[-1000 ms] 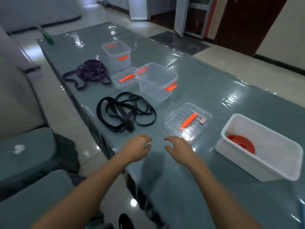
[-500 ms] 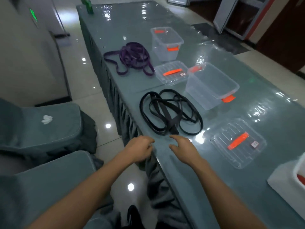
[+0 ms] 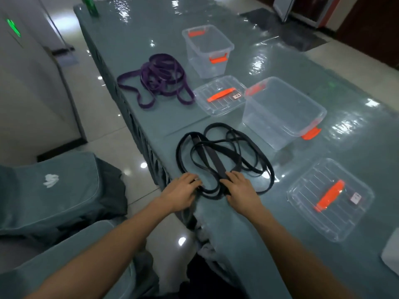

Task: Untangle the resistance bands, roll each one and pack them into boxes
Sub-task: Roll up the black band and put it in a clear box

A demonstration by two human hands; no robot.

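A tangle of black resistance bands [image 3: 218,152] lies near the table's front edge. My left hand [image 3: 183,190] has its fingers curled on the nearest loop of the tangle. My right hand [image 3: 243,192] lies over the wide black strap, fingertips on it; I cannot tell whether it grips. A heap of purple resistance bands [image 3: 160,76] lies farther along the same edge. One clear box with orange latches [image 3: 259,124] stands open just beyond the black bands, and a second clear box [image 3: 207,59] stands behind the purple heap.
Two clear lids with orange handles lie flat: one lid [image 3: 218,98] between the boxes, the other lid [image 3: 330,199] to my right. A white tub's corner [image 3: 390,253] shows at the right edge. Covered chairs [image 3: 54,190] stand left of the table [image 3: 237,234]. A green bottle [image 3: 89,5] stands at the far end.
My view turned left and down toward the black bands. Both hands moved forward from bare table onto the near loops of the black tangle.
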